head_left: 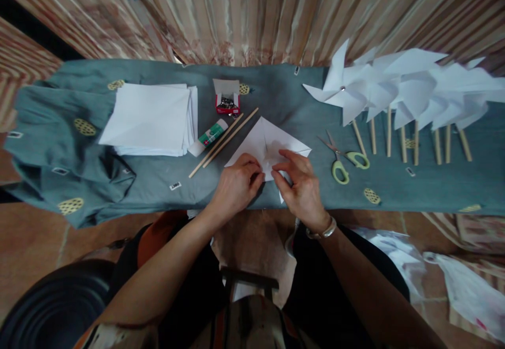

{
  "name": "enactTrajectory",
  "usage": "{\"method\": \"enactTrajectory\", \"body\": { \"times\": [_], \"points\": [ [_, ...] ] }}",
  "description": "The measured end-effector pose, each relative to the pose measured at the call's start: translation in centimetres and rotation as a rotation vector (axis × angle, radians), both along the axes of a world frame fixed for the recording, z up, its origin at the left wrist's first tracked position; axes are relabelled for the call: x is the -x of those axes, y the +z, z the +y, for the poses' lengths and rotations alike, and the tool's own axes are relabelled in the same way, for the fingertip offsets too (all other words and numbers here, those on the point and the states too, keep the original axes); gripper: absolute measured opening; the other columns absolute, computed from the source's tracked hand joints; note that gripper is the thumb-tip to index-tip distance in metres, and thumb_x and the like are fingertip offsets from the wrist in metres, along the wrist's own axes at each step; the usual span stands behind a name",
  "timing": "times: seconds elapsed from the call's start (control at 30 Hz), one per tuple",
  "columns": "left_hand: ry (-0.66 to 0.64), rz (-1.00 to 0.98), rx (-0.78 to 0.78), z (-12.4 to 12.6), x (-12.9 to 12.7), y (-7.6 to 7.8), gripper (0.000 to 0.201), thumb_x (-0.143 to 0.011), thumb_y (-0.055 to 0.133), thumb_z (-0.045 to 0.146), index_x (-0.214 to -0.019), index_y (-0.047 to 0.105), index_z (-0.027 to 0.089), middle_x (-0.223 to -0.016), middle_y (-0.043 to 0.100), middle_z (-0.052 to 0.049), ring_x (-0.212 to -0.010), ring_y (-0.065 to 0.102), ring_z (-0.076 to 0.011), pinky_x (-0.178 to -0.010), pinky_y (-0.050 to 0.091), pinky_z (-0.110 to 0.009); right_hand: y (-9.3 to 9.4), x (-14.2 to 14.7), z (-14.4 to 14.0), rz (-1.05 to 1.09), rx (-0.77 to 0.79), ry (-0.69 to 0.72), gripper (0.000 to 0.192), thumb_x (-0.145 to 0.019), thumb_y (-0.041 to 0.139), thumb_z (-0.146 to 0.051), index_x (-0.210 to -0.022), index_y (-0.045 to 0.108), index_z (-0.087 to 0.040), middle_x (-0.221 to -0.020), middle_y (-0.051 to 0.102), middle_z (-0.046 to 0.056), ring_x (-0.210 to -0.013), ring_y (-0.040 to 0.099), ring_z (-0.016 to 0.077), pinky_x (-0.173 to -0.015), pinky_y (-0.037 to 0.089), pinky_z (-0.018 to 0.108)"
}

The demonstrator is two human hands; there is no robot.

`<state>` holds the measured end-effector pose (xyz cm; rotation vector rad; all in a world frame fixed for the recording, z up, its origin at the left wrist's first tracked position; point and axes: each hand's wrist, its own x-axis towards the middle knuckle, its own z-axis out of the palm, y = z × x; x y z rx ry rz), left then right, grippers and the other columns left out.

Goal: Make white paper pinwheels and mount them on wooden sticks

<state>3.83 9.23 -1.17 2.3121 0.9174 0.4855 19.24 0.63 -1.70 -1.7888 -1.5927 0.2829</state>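
Observation:
A white paper square [252, 141], creased and cut along lines from its corners, lies turned cornerwise in front of me. My left hand [239, 181] is closed at its near left side, thumb and forefinger pinched on the paper. At the right side, my right hand [298, 183] has its thumb and a finger close together on the paper, while its forefinger stretches over it. A narrow paper flap points down beneath the right hand. The fingers partly cover the paper's near part.
Scissors [340, 161] with green handles lie open at right, below finished paper pinwheels [414, 83] on wooden sticks. To the left are two loose sticks [221, 144], a glue tube [209, 137], a box of metal pins [228, 103] and a paper stack [148, 117].

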Motion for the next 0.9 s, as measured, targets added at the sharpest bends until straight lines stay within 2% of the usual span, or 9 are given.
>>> {"method": "enactTrajectory", "body": {
  "times": [0.23,0.43,0.57,0.73,0.9],
  "points": [
    [0.012,0.033,0.003,0.16,-0.18,0.10,0.015,-0.087,0.057,0.019,-0.078,0.068,0.015,-0.094,0.067,-0.006,-0.080,0.066,-0.0163,-0.072,0.053,-0.029,-0.33,-0.03,-0.19,-0.042,-0.013,0.045,0.019,-0.095,0.050,-0.024,-0.102,0.067,-0.028,-0.133,0.058,0.004,-0.128,0.050,0.0252,-0.111,0.042,0.047],
    [-0.003,0.059,0.019,0.42,-0.28,0.25,0.017,-0.087,0.055,0.020,-0.078,0.068,0.015,-0.095,0.068,-0.007,-0.081,0.066,-0.0166,-0.072,0.052,-0.029,-0.61,-0.04,-0.21,-0.078,-0.020,0.053,0.020,-0.096,0.049,-0.025,-0.104,0.067,-0.024,-0.135,0.056,0.007,-0.128,0.049,0.0256,-0.112,0.043,0.046],
    [-0.001,0.090,0.043,0.52,-0.42,0.48,0.018,-0.087,0.054,0.020,-0.079,0.069,0.014,-0.096,0.068,-0.007,-0.081,0.066,-0.0174,-0.072,0.051,-0.030,-0.62,0.04,-0.20,-0.073,0.001,0.057,0.023,-0.096,0.047,-0.024,-0.109,0.064,-0.032,-0.136,0.054,0.001,-0.130,0.047,0.0244,-0.112,0.043,0.047],
    [-0.011,0.109,0.056,0.71,-0.47,0.65,0.018,-0.087,0.054,0.020,-0.077,0.068,0.015,-0.094,0.068,-0.006,-0.080,0.065,-0.0166,-0.072,0.051,-0.030,-0.47,0.14,-0.01,-0.067,0.032,0.073,0.031,-0.096,0.044,-0.023,-0.118,0.061,-0.036,-0.136,0.053,0.001,-0.133,0.045,0.0265,-0.113,0.040,0.051],
    [-0.032,0.111,0.054,0.86,-0.47,0.70,0.019,-0.087,0.054,0.021,-0.075,0.067,0.015,-0.093,0.068,-0.006,-0.081,0.065,-0.0169,-0.073,0.051,-0.030,-0.48,0.20,0.25,-0.147,0.053,0.106,0.033,-0.094,0.045,-0.017,-0.123,0.059,-0.027,-0.141,0.049,0.007,-0.136,0.040,0.0282,-0.114,0.040,0.050]
  ]
}}
